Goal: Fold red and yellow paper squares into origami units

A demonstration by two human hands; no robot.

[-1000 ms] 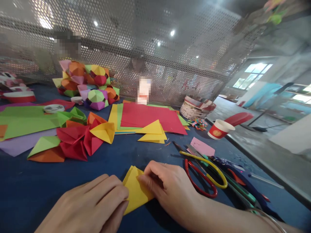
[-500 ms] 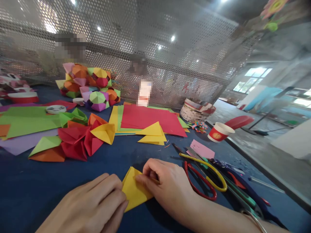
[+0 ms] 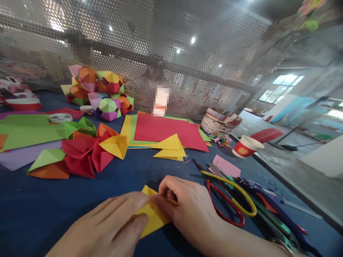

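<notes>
A folded yellow paper lies on the dark blue table between my two hands. My left hand covers its left part, with the fingers close together and the thumb resting on the paper. With thumb and bent fingers, my right hand pinches the upper right edge of the same paper. The two hands nearly meet near the paper's top corner. Two folded yellow pieces sit farther back, partly on a red sheet.
Scissors with yellow handles and red handles lie right of my right hand, beside a paper cup. Folded red pieces are at left, with colourful paper balls behind. A basket stands farther back.
My left hand has slid right and slightly up over the yellow paper, covering more of it. My right hand keeps its pinch. The whole view has shifted slightly.
</notes>
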